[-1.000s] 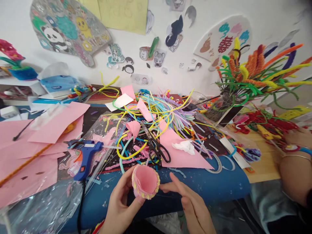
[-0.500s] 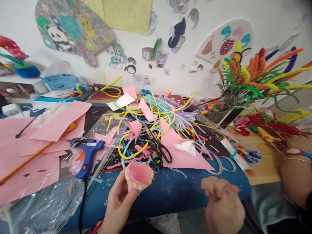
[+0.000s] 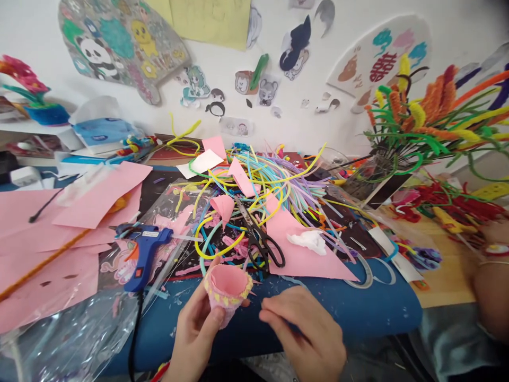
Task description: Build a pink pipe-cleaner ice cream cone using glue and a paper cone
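My left hand (image 3: 196, 323) is closed around a small pink paper cup (image 3: 227, 302) wrapped in fuzzy pink stems, with a yellow trim below its rim. The cup's opening faces up and toward me, and its inside shows bare pink paper. Just to its right, my right hand (image 3: 304, 331) is apart from the cup, its fingers curled and thumb near the index fingertip; whether anything is pinched there is too small to see. Behind the cup lie black-handled scissors (image 3: 262, 241) on the pile and a small rolled pink paper cone (image 3: 223, 207).
A blue glue gun (image 3: 143, 254) with a black cord lies left on plastic wrap. Pink sheets (image 3: 35, 223) cover the far left. Loose pipe cleaners (image 3: 286, 175) heap in the middle. At right stands a vase (image 3: 360, 178) of coloured stems; beyond it, another person's arm (image 3: 495, 297).
My right hand moved away to the right, closed, then came back beside the cup with its fingers curled. My left hand tipped the cup more upright and still holds it.
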The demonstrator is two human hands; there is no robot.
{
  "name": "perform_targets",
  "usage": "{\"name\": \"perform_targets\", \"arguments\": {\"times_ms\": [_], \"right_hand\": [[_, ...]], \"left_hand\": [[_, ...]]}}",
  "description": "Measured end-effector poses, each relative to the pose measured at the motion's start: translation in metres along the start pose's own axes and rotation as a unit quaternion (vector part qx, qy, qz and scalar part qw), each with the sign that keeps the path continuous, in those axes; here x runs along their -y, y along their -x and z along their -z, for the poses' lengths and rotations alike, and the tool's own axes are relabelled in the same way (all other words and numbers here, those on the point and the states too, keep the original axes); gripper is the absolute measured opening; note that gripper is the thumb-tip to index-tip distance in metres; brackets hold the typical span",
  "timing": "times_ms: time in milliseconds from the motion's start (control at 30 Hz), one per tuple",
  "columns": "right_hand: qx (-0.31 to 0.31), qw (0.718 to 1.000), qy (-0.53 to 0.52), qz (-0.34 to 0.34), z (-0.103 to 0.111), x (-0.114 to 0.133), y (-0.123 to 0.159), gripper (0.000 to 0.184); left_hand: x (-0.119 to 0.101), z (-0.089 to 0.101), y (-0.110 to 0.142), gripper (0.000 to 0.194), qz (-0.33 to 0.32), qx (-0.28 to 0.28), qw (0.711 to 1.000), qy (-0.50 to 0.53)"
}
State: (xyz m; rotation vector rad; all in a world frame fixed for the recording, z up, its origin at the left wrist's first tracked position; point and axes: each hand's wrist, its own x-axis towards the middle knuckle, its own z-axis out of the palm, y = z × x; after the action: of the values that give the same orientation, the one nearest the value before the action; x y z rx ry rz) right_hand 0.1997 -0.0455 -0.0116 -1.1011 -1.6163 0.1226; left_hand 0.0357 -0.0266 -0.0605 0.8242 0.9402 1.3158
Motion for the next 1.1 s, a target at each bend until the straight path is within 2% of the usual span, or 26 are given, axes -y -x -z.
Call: {"name": "perform_targets", "arguments": {"times_ms": [167, 333, 400, 533, 633, 700, 767, 833, 900, 1000, 1100], "right_hand": [[-0.017, 0.999, -0.028, 0.014, -0.024, 0.011, -0.003, 0.012], [-0.058, 0.997, -0.032, -0.043, -0.037, 0.009, 0.006, 0.013], [-0.027, 0.997, -0.018, -0.077, -0.037, 0.006, 0.009, 0.013], [0.041, 0.99, 0.036, -0.128, -0.03, 0.0, 0.014, 0.013], [0.067, 0.986, 0.043, -0.144, -0.027, -0.005, 0.015, 0.012], [0.053, 0.985, 0.036, -0.161, -0.023, -0.009, 0.014, 0.015], [0.003, 0.981, 0.028, -0.192, -0.015, -0.014, 0.012, 0.017], [-0.047, 0.972, 0.039, -0.227, -0.003, -0.022, 0.009, 0.023], [-0.058, 0.962, 0.091, -0.252, 0.013, -0.033, 0.007, 0.03], [0.011, 0.958, 0.167, -0.231, 0.036, -0.051, 0.004, 0.028], [0.11, 0.959, 0.162, -0.205, 0.05, -0.063, 0.005, 0.027]], "left_hand": [[0.0, 0.009, -0.006, 0.048, -0.047, 0.044, 0.993, -0.101], [0.0, 0.009, -0.006, 0.045, -0.067, 0.018, 0.99, -0.12], [0.001, 0.006, -0.005, 0.044, -0.069, 0.011, 0.99, -0.124], [0.002, -0.002, -0.001, 0.048, -0.071, -0.053, 0.99, -0.109], [0.004, -0.003, 0.0, 0.051, -0.059, -0.057, 0.99, -0.112], [0.006, -0.001, 0.0, 0.051, -0.043, -0.079, 0.991, -0.098], [0.009, 0.002, 0.0, 0.053, -0.025, -0.1, 0.993, -0.061], [0.01, 0.003, 0.001, 0.056, -0.012, -0.098, 0.995, -0.021], [0.011, 0.004, 0.001, 0.057, -0.005, -0.092, 0.996, 0.004], [0.013, 0.005, 0.002, 0.057, -0.002, -0.1, 0.995, 0.012], [0.015, 0.007, 0.004, 0.057, -0.002, -0.106, 0.994, 0.012]]}}
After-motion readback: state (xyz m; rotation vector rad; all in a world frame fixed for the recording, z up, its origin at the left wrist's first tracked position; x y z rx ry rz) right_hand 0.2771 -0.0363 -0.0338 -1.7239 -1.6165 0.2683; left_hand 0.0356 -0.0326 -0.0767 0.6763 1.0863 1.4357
